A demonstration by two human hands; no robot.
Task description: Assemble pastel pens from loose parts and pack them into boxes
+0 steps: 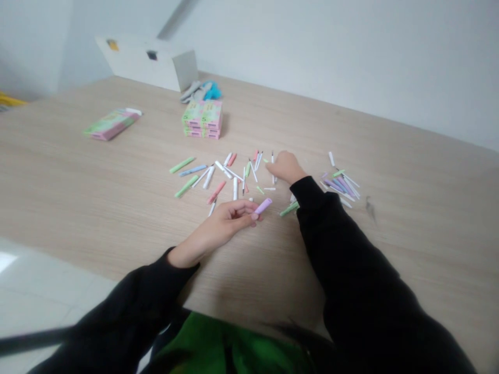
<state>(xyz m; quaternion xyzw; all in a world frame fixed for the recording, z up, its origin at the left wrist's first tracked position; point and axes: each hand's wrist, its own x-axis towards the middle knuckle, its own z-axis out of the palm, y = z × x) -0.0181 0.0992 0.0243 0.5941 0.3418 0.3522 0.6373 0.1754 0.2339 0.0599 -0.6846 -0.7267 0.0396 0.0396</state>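
A light purple pen barrel (pixel 264 205) is pinched between the thumb and fingers of my left hand (pixel 228 222), just above the front of the table. Farther forward, my right hand (pixel 287 167) is closed with its fingertips low among the scattered pen parts; whatever it grips is too small to make out. White pen refills (pixel 253 170) lie close to its left side. Around them are loose barrels: a green one (pixel 182 165), a blue one (pixel 192 170), a red one (pixel 216 192) and a white one (pixel 235 188).
To the right lies a bunch of purple barrels and white refills (pixel 341 186). Pink-green boxes (pixel 202 119) are stacked behind, and another flat box (pixel 113 123) lies at left. A grey-blue cloth (pixel 201 91) sits by a white panel (pixel 144 62) near the wall.
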